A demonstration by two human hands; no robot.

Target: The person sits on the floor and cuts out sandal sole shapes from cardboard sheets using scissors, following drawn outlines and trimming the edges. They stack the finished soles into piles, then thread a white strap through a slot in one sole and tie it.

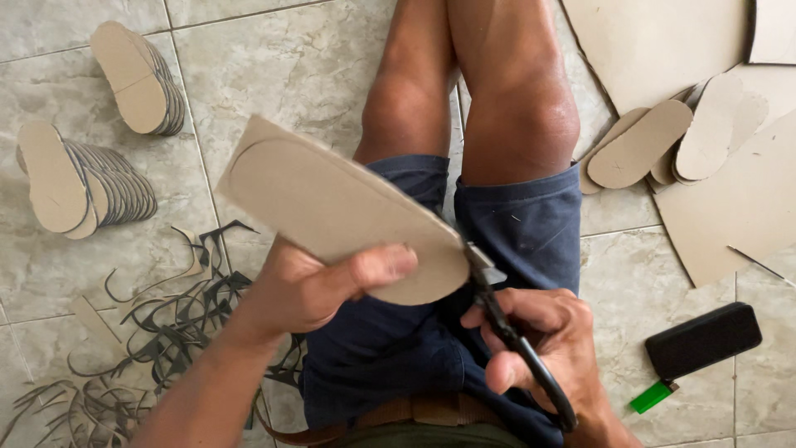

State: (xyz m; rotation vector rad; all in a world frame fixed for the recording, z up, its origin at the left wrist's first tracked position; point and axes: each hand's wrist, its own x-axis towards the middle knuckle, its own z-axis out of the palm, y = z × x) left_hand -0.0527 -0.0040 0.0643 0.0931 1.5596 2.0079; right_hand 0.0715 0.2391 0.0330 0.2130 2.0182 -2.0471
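Head cam is looking straight down at someone sitting on a tiled floor (315, 58) in blue shorts (531, 224). Left hand (319, 286) is gripping a tan cardboard sole piece (332, 203), thumb pressing on top and the other fingers curling underneath, holding it tilted up over the lap. Right hand (551, 344) is wrapping its fingers through the black handles of a pair of scissors (506, 323), and the blades are biting into the rounded edge of that piece, right above the shorts. Off to the left, two fanned stacks of cut soles (91, 178) are lying on the tiles, with a mess of thin curly offcut strips (166, 332) just below them. On the right, more soles are sitting on big cardboard sheets (738, 207), and a black case (703, 338) and a green lighter (651, 396) are lying near the right hand.
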